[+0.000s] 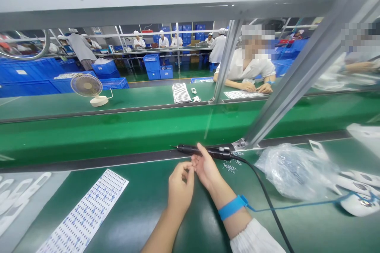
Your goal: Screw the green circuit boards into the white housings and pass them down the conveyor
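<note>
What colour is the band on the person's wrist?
Bright blue, and it shows best in the head view: the wrist strap.

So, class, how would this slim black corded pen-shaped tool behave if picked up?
The slim black barrel looks rounded, so it could probably roll on the smooth green bench mat; its thick black cord would likely drag and tug.

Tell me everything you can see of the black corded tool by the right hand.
The black corded tool is slim and pen-shaped, probably an electric screwdriver, with a matte plastic look, a thin pointed tip and a small pale mark near its rear. It lies roughly level along the dark rail of the green bench, tip to the left, with the right hand against it. A thick black cable leaves its rear end.
</note>
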Demonstrator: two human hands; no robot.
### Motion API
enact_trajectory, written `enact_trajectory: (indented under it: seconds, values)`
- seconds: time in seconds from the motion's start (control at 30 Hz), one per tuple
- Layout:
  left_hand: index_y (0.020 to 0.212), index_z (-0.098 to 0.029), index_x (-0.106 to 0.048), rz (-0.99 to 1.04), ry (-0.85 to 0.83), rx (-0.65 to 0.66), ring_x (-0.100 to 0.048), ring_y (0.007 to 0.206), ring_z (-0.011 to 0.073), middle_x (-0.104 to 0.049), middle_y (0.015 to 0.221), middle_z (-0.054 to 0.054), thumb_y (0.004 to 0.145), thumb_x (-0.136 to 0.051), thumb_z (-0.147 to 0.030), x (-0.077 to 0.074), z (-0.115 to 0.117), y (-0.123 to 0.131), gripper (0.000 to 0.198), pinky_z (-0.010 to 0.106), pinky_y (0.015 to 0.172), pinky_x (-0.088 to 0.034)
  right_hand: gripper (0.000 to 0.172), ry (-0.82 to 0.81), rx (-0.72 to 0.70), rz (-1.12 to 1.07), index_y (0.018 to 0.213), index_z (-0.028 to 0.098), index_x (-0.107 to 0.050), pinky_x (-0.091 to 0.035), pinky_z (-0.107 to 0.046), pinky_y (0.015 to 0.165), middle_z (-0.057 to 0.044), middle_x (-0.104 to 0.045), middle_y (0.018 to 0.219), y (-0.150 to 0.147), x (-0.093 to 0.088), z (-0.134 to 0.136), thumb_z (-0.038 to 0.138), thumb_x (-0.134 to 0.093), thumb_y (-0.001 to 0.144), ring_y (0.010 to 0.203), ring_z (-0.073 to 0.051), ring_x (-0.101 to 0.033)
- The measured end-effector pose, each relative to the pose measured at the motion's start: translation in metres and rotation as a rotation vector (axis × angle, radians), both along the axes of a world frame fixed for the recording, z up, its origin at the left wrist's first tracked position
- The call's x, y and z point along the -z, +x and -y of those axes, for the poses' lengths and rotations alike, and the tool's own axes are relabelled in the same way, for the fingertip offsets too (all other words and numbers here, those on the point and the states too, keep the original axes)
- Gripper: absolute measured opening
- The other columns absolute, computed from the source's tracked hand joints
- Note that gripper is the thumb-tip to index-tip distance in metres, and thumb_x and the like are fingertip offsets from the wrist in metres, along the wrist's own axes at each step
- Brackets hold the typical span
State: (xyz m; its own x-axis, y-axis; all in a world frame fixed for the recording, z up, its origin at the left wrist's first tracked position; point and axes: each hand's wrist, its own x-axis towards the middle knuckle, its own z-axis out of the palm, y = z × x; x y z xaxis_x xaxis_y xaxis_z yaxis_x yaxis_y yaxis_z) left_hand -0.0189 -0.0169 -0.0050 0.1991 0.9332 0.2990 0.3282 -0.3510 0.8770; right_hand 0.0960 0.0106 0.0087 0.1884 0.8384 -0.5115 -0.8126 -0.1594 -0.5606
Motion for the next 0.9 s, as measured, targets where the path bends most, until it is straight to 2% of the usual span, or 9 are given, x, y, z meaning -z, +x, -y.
enact_trajectory:
  seconds: [0.1,0.17,0.23,0.33,0.47,0.6,0.8,0.9]
  values:
    - [0.103,-0.019,-0.061,0.027,0.035,-0.039,-0.057,0.063,0.0118,-0.067,0.101,0.006,0.089,-0.054,-0.026,-0.002,0.0005,0.0009,0.018,0.027,0.063,-0.05,0.038,0.006,0.002,-0.006,0.063,0.016,-0.057,-0.037,-0.021,0.038,-0.003,-0.055,0.053,-0.0003,0.0011,0.0001,0.044,-0.068,0.086,0.04,-0.01,-0.046]
    - [0.111,-0.019,-0.059,0.044,0.033,-0.061,-0.057,0.062,0.0111,-0.066,0.111,0.008,0.086,-0.058,-0.027,-0.0021,0.0005,0.0015,0.026,0.027,0.063,-0.051,0.037,0.011,0.007,-0.01,0.064,0.016,-0.057,-0.037,-0.021,0.038,-0.003,-0.056,0.054,-0.0006,0.0015,0.0001,0.044,-0.07,0.085,0.04,-0.01,-0.046]
    - [0.113,-0.019,-0.059,0.047,0.002,-0.049,-0.057,0.06,0.011,-0.069,0.107,0.007,0.086,-0.059,-0.026,-0.001,0.0002,0.0016,0.029,0.028,0.065,-0.052,0.035,0.016,0.014,-0.014,0.066,0.016,-0.058,-0.039,-0.021,0.039,-0.003,-0.057,0.055,-0.0008,0.0013,0.0003,0.043,-0.07,0.084,0.042,-0.011,-0.047]
    - [0.107,-0.02,-0.062,0.03,-0.037,-0.028,-0.057,0.057,0.0118,-0.073,0.093,0.004,0.089,-0.055,-0.026,0.0007,-0.0008,0.0006,0.02,0.028,0.065,-0.052,0.031,0.023,0.028,-0.018,0.071,0.016,-0.059,-0.043,-0.022,0.044,-0.002,-0.058,0.055,-0.001,0.0003,0.0007,0.042,-0.071,0.085,0.044,-0.011,-0.049]
    - [0.097,-0.02,-0.066,0.005,-0.032,-0.028,-0.06,0.064,0.014,-0.073,0.089,0.003,0.091,-0.053,-0.028,-0.0007,-0.0021,-0.0008,0.016,0.027,0.065,-0.05,0.03,0.019,0.041,-0.02,0.072,0.018,-0.058,-0.043,-0.021,0.043,-0.001,-0.058,0.054,-0.0011,-0.0013,0.001,0.041,-0.072,0.084,0.044,-0.011,-0.048]
    - [0.095,-0.02,-0.067,0.027,-0.005,0.007,-0.061,0.069,0.0149,-0.071,0.087,0.003,0.094,-0.05,-0.028,-0.0039,-0.0009,0.0002,0.019,0.027,0.066,-0.05,0.032,0.014,0.037,-0.022,0.068,0.017,-0.057,-0.043,-0.021,0.043,-0.002,-0.057,0.054,-0.0015,-0.0018,0.0015,0.041,-0.07,0.086,0.043,-0.011,-0.047]
    - [0.09,-0.02,-0.067,0.009,0.063,0.129,-0.064,0.078,0.0169,-0.07,0.089,0.005,0.095,-0.047,-0.025,-0.0009,0.0053,0.0034,0.021,0.027,0.069,-0.05,0.039,-0.011,0.003,-0.03,0.063,0.018,-0.054,-0.031,-0.02,0.035,-0.001,-0.054,0.051,-0.0015,-0.0004,0.0021,0.046,-0.071,0.083,0.037,-0.009,-0.04]
    - [0.086,-0.02,-0.066,-0.006,0.076,0.114,-0.063,0.073,0.0163,-0.07,0.086,0.005,0.094,-0.047,-0.024,0.0008,0.0054,0.0034,0.021,0.027,0.067,-0.048,0.04,-0.01,-0.012,-0.034,0.061,0.018,-0.053,-0.026,-0.02,0.033,-0.001,-0.053,0.05,-0.0014,0.0004,0.0018,0.046,-0.07,0.084,0.036,-0.007,-0.037]
